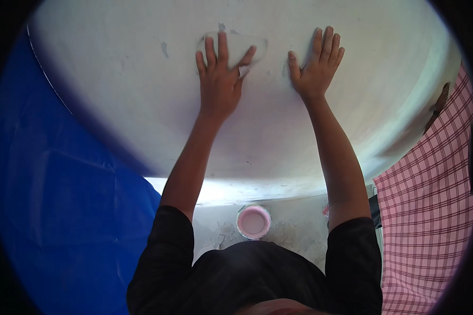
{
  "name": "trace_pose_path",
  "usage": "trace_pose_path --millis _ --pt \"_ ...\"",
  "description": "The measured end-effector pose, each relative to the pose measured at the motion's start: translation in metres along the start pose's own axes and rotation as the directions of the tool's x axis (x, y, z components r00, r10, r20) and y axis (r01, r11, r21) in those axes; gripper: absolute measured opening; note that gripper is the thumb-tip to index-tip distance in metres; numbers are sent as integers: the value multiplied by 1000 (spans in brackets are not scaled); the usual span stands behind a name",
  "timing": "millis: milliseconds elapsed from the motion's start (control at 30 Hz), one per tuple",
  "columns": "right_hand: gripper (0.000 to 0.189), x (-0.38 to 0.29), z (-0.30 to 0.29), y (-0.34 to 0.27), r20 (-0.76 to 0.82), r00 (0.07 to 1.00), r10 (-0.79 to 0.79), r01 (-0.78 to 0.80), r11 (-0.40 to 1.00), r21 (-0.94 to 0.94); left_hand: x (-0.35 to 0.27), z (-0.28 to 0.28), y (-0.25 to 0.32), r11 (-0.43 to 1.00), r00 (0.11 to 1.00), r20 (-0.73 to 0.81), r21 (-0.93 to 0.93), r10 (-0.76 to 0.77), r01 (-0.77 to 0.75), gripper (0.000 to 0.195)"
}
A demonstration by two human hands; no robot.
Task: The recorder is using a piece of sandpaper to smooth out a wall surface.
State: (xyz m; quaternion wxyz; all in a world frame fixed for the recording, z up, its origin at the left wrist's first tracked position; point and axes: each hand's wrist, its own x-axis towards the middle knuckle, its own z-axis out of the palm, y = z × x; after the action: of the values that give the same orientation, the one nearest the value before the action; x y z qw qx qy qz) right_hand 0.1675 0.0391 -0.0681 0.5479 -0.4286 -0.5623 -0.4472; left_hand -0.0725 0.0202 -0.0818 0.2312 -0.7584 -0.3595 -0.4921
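A large, smooth, pale curved panel (260, 134), which looks like painted vehicle bodywork, fills the upper view. Grey patches and small marks show on it near my hands. My left hand (219, 78) lies on the panel with fingers spread; between its thumb and a finger is a small pale piece (243, 71), perhaps folded sandpaper. A wet-looking or smeared area surrounds those fingertips. To the right, my right hand (317, 65) rests palm down on the same panel, fingers apart, holding nothing.
A pink-lined bucket (254, 222) with cloudy liquid stands on the concrete floor (291, 224) below the panel's edge. Blue sheeting (71, 189) hangs at the left. A pink checked cloth (425, 197) hangs at the right, beside a dark opening in the panel.
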Motion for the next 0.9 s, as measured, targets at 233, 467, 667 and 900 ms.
trace_pose_path --millis 233,467,667,900 --pt "82 1 0 -2 14 1000 3 -3 1000 -2 -20 13 11 999 999 -36 49 -21 23 52" --pt "80 -5 -1 3 24 999 -27 28 1000 -14 10 10 18 995 998 -60 99 -11 17 50" --pt "79 -7 4 -3 42 999 -22 23 1000 -9 25 9 17 991 993 -122 135 -3 19 49" --pt "77 -5 6 -3 35 999 -35 35 999 -11 -37 46 55 986 992 14 104 -129 127 60"
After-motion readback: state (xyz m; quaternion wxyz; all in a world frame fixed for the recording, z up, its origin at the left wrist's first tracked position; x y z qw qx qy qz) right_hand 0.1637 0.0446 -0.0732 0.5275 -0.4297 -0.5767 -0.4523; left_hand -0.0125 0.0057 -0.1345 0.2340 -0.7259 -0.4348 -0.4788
